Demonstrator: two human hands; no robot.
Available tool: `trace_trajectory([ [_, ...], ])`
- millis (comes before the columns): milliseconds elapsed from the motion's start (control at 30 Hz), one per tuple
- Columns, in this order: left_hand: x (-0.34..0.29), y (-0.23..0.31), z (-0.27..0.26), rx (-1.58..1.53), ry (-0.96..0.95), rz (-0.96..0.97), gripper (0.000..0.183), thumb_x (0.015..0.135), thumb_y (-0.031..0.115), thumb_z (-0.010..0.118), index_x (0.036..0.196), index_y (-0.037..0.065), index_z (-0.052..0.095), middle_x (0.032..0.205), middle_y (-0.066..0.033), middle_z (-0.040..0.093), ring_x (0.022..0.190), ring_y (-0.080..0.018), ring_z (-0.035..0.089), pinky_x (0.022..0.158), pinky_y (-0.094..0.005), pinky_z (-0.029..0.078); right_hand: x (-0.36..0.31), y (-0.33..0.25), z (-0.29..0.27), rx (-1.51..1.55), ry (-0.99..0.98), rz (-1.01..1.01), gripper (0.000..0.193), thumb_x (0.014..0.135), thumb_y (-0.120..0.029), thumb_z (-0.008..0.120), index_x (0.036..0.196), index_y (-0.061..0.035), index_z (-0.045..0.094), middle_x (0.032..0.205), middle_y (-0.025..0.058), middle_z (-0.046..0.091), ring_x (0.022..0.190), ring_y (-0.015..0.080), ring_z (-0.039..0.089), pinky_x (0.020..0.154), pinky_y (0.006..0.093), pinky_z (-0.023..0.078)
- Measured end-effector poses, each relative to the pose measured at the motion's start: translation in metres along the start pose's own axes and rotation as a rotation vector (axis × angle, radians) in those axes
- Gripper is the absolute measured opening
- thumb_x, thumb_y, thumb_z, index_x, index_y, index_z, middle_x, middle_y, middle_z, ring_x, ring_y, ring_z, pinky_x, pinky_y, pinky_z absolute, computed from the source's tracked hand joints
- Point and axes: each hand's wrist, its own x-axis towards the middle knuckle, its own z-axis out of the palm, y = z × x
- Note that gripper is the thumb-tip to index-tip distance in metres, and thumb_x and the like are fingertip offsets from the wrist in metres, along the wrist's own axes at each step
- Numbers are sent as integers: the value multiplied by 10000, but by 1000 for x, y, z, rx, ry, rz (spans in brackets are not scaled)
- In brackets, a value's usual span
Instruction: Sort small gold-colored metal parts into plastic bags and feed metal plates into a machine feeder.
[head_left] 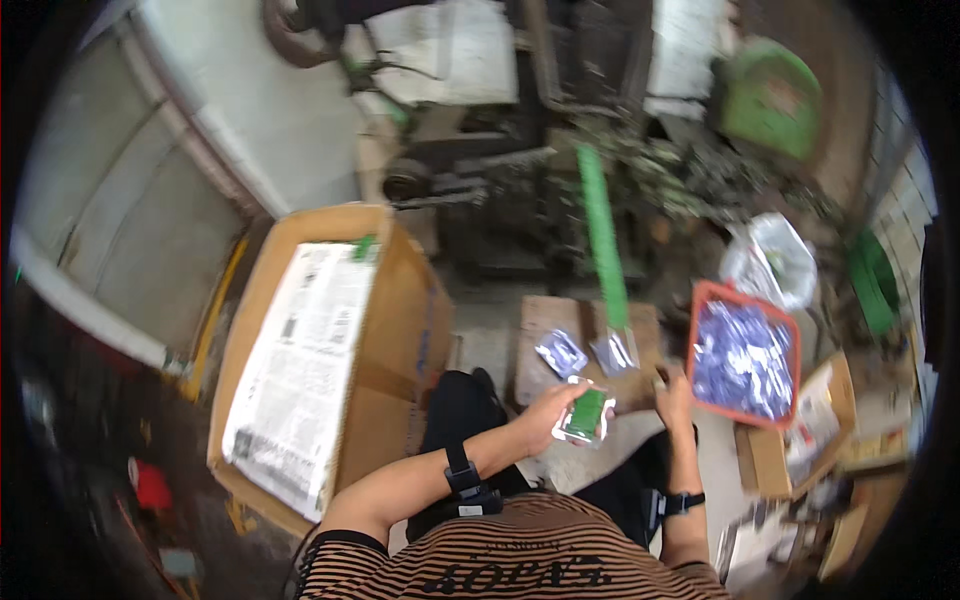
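My left hand [548, 415] grips the edge of a small clear plastic packet with green contents [586, 414], held above my lap. To its right, my right hand [674, 394] is beside the right edge of a low wooden board [540, 312], between the board and a red basket. Its fingers are curled in, and what they hold, if anything, is too blurred to make out. On the board lie a clear packet with bluish contents [561, 353] and another clear packet [616, 353], the latter at the near end of a long green strip [602, 235].
The red plastic basket [703, 300] on the right holds many purple-blue packets [745, 360]. Behind it is a white plastic bag [790, 262]. A tall cardboard box [395, 335] with printed paper stands left. Dark machinery [480, 215] fills the far side, and an open carton [768, 465] is right.
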Motion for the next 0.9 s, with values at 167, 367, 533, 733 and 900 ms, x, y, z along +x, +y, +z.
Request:
trace_trajectory([
  [167, -70, 92, -28, 252, 214, 371, 333, 960, 346, 408, 1008, 33, 510, 862, -127, 654, 660, -216, 668, 434, -242, 492, 17, 37, 33, -110, -49, -100, 361, 781, -101, 591, 1117, 27, 559, 1036, 239, 584, 946, 367, 593, 810, 404, 467],
  [367, -175, 228, -132, 628, 857, 742, 308, 912, 267, 527, 981, -32, 552, 699, -107, 640, 485, -217, 637, 321, -234, 406, 23, 26, 65, -424, -249, 99, 354, 809, -250, 612, 1101, -53, 583, 910, 260, 615, 858, 420, 600, 729, 490, 483],
  [533, -196, 276, -260, 536, 1024, 828, 302, 883, 257, 575, 874, -44, 598, 608, -95, 596, 418, -173, 584, 288, -229, 347, 23, 36, 74, -519, -169, -47, 362, 771, -163, 603, 1128, -109, 580, 789, 214, 626, 727, 402, 612, 645, 482, 485],
  [733, -131, 278, -351, 674, 1371, 633, 291, 837, 250, 622, 685, 3, 644, 521, -92, 547, 391, -182, 515, 389, -337, 415, 20, 39, 82, -324, -44, -27, 377, 738, -108, 589, 1113, -83, 615, 809, 221, 630, 742, 410, 610, 656, 465, 475],
  [900, -83, 273, -379, 659, 1371, 483, 291, 851, 270, 578, 804, -4, 667, 677, -166, 631, 573, -272, 633, 564, -388, 501, 24, 2, 80, -221, -88, 32, 329, 824, -211, 578, 1081, -7, 603, 1128, 262, 555, 1005, 435, 540, 835, 472, 435],
])
